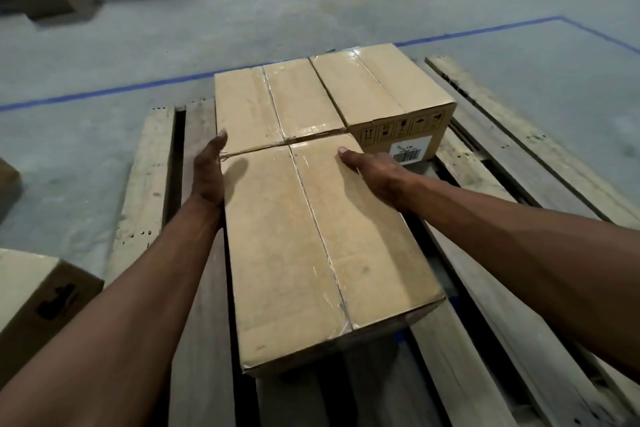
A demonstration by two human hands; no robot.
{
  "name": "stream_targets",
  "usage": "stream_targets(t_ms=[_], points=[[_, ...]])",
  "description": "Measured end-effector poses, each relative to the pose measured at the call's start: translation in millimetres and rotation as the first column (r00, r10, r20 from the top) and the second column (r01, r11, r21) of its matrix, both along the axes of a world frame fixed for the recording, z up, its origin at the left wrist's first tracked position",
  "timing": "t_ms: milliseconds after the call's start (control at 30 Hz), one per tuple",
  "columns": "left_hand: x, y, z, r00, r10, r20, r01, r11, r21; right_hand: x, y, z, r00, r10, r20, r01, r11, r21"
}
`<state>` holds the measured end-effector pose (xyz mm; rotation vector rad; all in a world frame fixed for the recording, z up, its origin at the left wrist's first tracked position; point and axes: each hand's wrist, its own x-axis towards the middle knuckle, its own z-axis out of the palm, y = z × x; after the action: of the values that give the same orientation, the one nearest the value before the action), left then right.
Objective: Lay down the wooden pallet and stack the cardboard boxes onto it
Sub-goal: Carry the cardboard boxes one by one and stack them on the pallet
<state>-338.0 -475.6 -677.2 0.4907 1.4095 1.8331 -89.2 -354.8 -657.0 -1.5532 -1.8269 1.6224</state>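
Squaring the near box [322, 246] against the two boxes behind it is the step in hand, judged from how things lie; the pallet [145, 184] is already laid flat on the floor, and three boxes are set on its slats. The near box is held between both hands: the left hand [207, 177] is pressed flat against its left side near the far corner, fingers straight; the right hand [374, 173] is laid over its far right corner, thumb on top, the fingers hidden past the edge, so how firmly it is grasped cannot be told. Its far end touches the far left box [277, 104]; the far right box [384, 90] stands just beside that one, toward the pallet's far right corner.

To do it well, the box should be pushed evenly from both sides so the taped seams line up and no gap is left; fingers are best kept out of the joint between boxes.

Bare slats are left along the pallet's right edge and near edge, room for more boxes; another box [38, 295] waits on the floor off the pallet's near left corner.
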Motion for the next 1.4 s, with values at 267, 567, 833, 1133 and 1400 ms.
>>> stream_targets(t_ms=[267,567,833,1133,1400], points=[[-8,-8,-10,0.993,-0.108,0.043,0.112,0.989,-0.094,-15,-1,1,0.996,0.03,0.081,-0.034,0.998,0.056],[-26,10,-30,0.999,-0.025,-0.029,0.019,0.983,-0.184,-18,7,-2,0.981,-0.023,0.194,0.0,0.993,0.116],[-13,-4,-13,0.992,-0.109,0.055,0.117,0.977,-0.179,-27,8,4,0.967,-0.056,0.248,0.022,0.99,0.137],[8,-3,10,1.0,0.023,-0.018,-0.024,0.998,-0.051,-26,11,3,0.97,-0.106,0.22,0.072,0.985,0.157],[-19,11,-16,0.998,-0.021,-0.065,0.011,0.988,-0.155,-31,9,9,0.981,-0.118,0.154,0.095,0.985,0.146]])
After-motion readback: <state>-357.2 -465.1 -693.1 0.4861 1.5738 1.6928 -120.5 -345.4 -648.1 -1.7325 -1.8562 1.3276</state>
